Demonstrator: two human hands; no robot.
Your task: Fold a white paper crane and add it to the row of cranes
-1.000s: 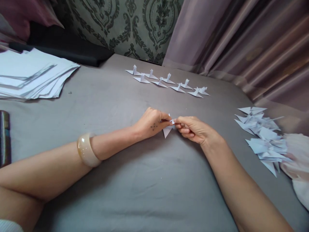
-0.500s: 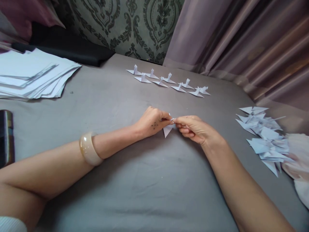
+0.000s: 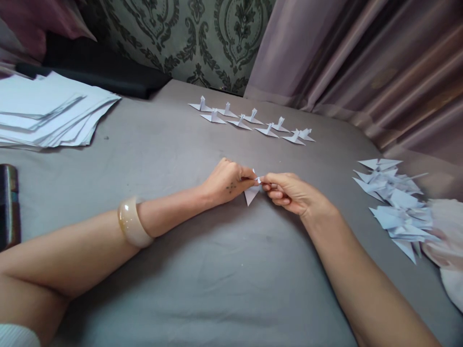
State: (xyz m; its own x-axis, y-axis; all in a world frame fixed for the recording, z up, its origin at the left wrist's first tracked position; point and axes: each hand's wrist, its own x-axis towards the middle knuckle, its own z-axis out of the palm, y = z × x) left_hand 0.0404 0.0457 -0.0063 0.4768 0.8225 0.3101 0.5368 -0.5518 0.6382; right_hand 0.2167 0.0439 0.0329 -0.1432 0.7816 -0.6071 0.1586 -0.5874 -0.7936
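Observation:
A small white folded paper piece [image 3: 251, 193] is pinched between both hands over the grey cloth surface [image 3: 202, 270]. My left hand [image 3: 227, 183], with a small mark on its back and a cream bangle on the forearm, grips the paper's left side with closed fingers. From the right, my right hand [image 3: 289, 192] pinches a tiny fold at the paper's top. A pointed tip of the paper hangs down between the two hands.
A row of several finished folded paper figures [image 3: 253, 121] stands at the far middle. A heap of folded white triangles [image 3: 396, 205] lies at the right. A stack of white sheets [image 3: 47, 113] rests at the far left, a dark object [image 3: 7, 205] at the left edge. Curtains hang behind.
Both hands stay pinched on the paper piece in the same place; only slight finger shifts and a small camera wobble show.

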